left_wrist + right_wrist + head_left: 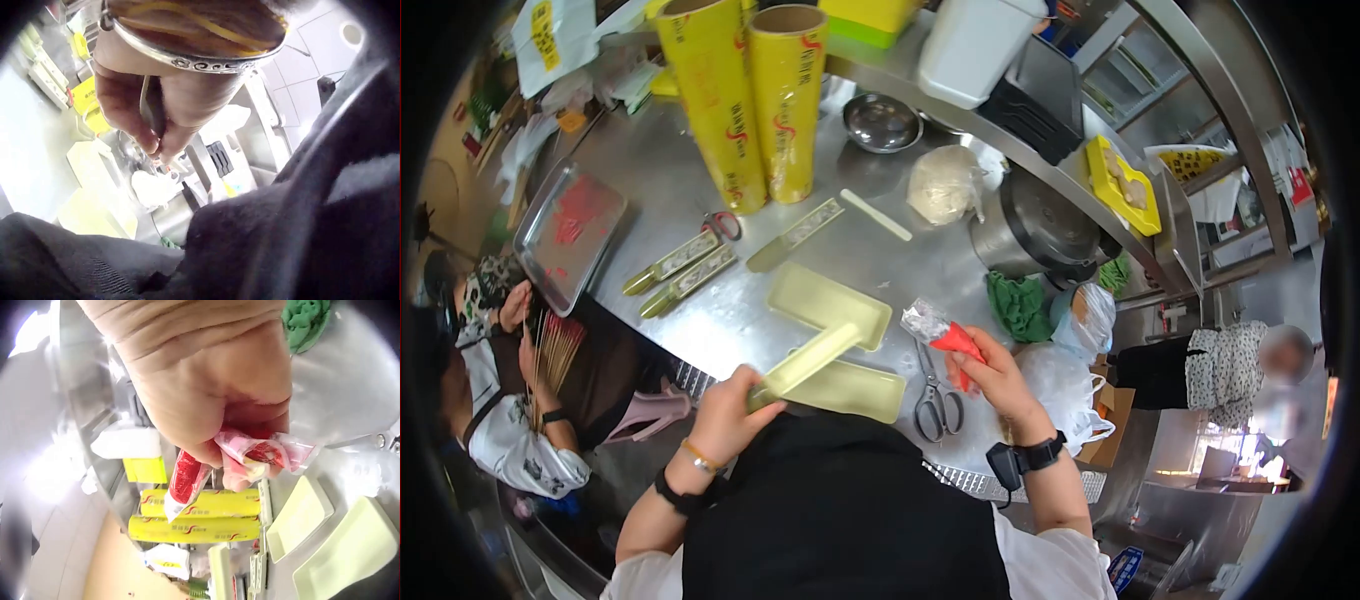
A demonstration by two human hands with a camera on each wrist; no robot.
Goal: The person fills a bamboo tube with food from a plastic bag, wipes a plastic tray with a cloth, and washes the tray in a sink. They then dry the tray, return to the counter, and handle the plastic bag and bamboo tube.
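Now, left hand (725,412) gripping pale bar (812,358), right hand (1000,385) pinching red packet (953,341)

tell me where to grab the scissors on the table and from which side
By the handle loops, coming from the near edge of the table: the scissors lie flat and closed, loops toward the person, blades pointing away. The right hand is nearest but grips a red packet.

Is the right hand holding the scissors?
No, the scissors lie on the table while the right hand grips a red packet.
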